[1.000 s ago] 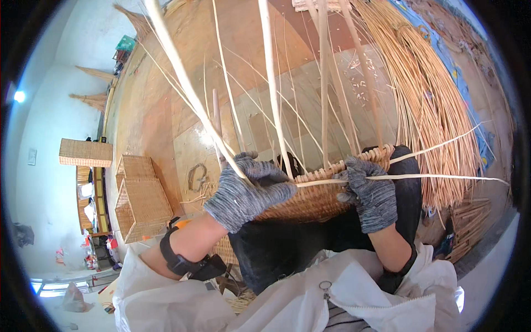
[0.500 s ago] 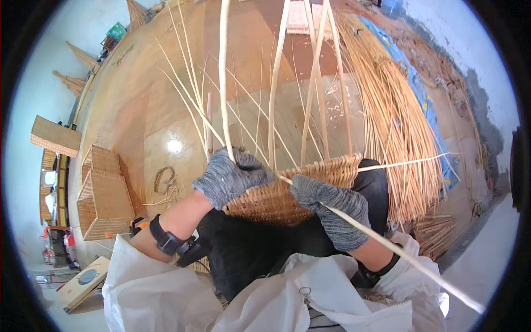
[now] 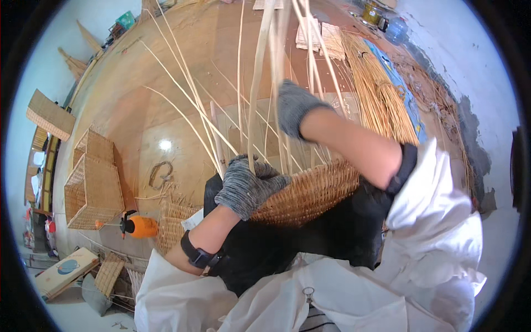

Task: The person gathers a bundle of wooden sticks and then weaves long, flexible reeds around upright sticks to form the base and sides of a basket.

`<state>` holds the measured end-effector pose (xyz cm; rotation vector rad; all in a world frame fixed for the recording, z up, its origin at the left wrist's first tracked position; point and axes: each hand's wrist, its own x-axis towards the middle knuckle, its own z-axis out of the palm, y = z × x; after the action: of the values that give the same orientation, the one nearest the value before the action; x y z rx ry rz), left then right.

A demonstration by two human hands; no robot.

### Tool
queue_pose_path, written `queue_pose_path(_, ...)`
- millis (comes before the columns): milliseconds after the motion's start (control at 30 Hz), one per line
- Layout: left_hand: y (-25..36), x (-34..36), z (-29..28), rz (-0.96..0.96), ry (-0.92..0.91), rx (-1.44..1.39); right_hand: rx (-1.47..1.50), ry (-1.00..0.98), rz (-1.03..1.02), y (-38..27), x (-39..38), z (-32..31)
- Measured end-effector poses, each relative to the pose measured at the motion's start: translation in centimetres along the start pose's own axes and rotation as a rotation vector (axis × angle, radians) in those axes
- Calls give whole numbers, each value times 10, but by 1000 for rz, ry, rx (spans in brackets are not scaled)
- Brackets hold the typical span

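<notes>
A partly woven wicker basket [image 3: 312, 193] rests on my dark-clothed lap, tall pale stakes [image 3: 256, 83] rising from its far side. My left hand [image 3: 249, 187], in a grey knitted glove, is closed on the left part of the basket's rim, beside a thick stake. Above the rim, my right hand [image 3: 298, 109], gloved likewise, is raised with its fingers curled at a pale upright rod [image 3: 281, 55]. That rod is blurred by motion. The right fingertips are partly hidden behind the hand.
Finished woven baskets [image 3: 94, 191] stand on the floor at left. Nearby lie an orange spray bottle [image 3: 142, 227] and a flat box [image 3: 67, 272]. A large bundle of rods [image 3: 381, 88] lies at right on blue sheeting. Thin rods fan out beyond my left hand.
My right hand has moved from the rim up and away, to the upright rods. The long rod that slanted toward the lower right has left that place. The view has shifted slightly.
</notes>
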<state>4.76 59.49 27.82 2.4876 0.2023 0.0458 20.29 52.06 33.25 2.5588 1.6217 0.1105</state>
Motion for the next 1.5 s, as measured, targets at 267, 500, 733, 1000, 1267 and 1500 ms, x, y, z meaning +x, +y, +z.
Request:
queue_pose_path(267, -21, 2, -17, 243, -267, -319, 1185, -322, 167, 6, 28, 65)
queue_pose_path(500, -51, 32, -2, 413, -369, 322, -528, -359, 2, 64, 21, -20)
queue_pose_path(733, -24, 31, -18, 404, -490, 218, 545, 395, 276, 92, -100, -99)
queue_pose_path(1000, -20, 36, -2, 517, -396, 254, 1212, -496, -233, -19, -18, -83)
queue_pose_path(1267, -3, 30, -12, 364, -646, 603, 1730, 583, 1043, -28, -154, 56)
queue_pose_path(1500, -18, 20, -4, 523, -196, 419, 2204, 611, 786, -47, -171, 68)
